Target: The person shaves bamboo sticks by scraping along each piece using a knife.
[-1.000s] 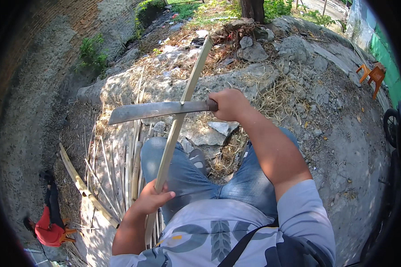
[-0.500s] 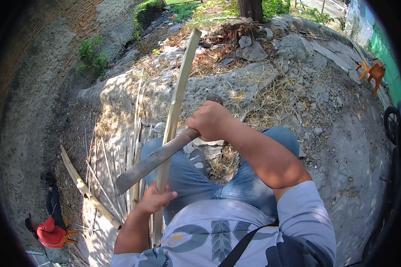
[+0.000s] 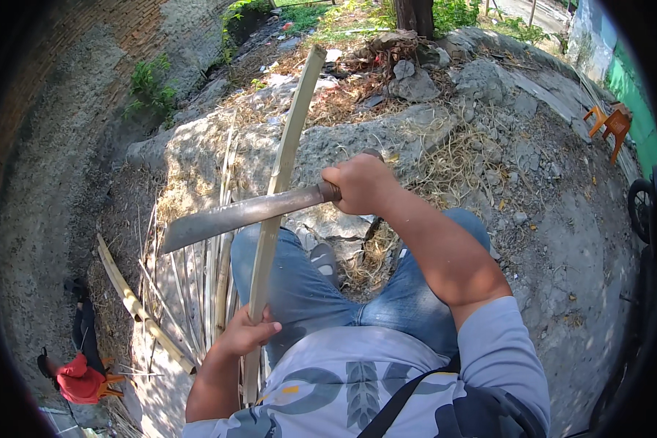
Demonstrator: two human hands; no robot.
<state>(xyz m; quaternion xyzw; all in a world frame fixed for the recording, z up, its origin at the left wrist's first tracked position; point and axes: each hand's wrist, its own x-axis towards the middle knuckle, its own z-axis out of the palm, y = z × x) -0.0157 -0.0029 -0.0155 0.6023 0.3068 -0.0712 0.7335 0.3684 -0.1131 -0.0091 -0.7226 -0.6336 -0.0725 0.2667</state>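
A seated person grips a long bamboo strip [image 3: 281, 175] near its lower end with the left hand [image 3: 244, 332], fingers wrapped around it, while the right hand [image 3: 358, 182] is closed tight on the handle of a big knife [image 3: 244, 214]. The strip rises from the lap, tilted up and away over the left knee toward the rubble ahead. The knife's dull, worn blade lies across the strip at about its middle, tip pointing to the person's left; whether the edge bites into the bamboo cannot be made out. The handle is almost wholly hidden inside the fist, and the strip's lower end is lost behind the left hand and the shirt.

A bundle of thin bamboo slats [image 3: 204, 277] lies on the ground beside the left leg, with a thicker bamboo pole [image 3: 135, 306] just beyond it. The ground [image 3: 562, 241] is dry, cracked earth and broken concrete, strewn with straw-like shavings [image 3: 445, 164]. A brick wall [image 3: 131, 33] curves along the left. An orange chair [image 3: 612, 124] stands well apart at right, where a wheel [image 3: 641, 208] is cut off by the frame's dark rim.
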